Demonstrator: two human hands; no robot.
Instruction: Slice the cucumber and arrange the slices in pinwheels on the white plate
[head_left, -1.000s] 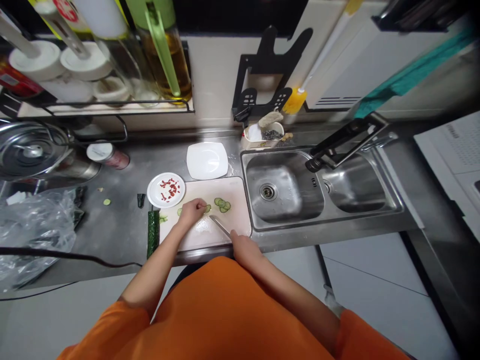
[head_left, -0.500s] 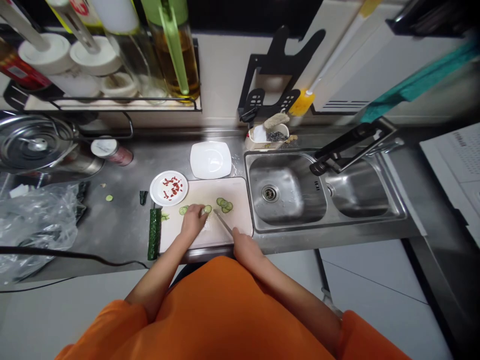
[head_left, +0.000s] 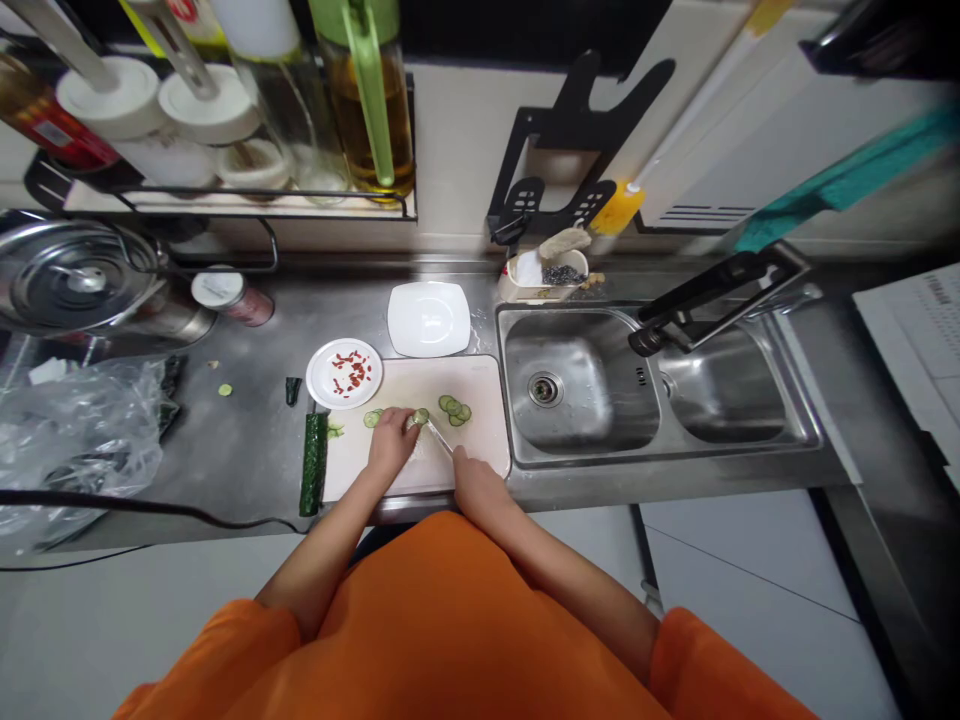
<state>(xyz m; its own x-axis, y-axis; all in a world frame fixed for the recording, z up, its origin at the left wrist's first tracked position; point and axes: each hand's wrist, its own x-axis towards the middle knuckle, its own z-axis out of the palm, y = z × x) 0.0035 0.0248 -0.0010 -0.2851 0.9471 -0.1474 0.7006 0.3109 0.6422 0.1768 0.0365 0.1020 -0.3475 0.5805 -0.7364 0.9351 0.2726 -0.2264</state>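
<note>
On the white cutting board [head_left: 484, 440], my left hand [head_left: 391, 445] pinches cucumber slices [head_left: 421, 415] between thumb and fingers. My right hand [head_left: 480, 485] grips a knife [head_left: 441, 437] by its handle, its blade pointing forward and left, with the tip close to those slices. Right of the blade lies a small overlapping pile of cucumber slices [head_left: 454, 409]. More slices [head_left: 370, 418] show behind my left hand, partly hidden by it. A length of dark green cucumber [head_left: 313, 465] lies along the board's left edge, beside some pale green scraps [head_left: 335, 430].
A white plate with red bits [head_left: 319, 375] overlaps the board's far left corner. Behind the board stands a white square dish [head_left: 405, 335]. The steel double sink [head_left: 577, 385] with a black faucet [head_left: 686, 300] is at right. Left are a plastic bag [head_left: 97, 430] and a pot [head_left: 82, 280].
The knife and my right hand have moved left, bringing the blade closer to the slices in my left hand. The whole view has shifted slightly.
</note>
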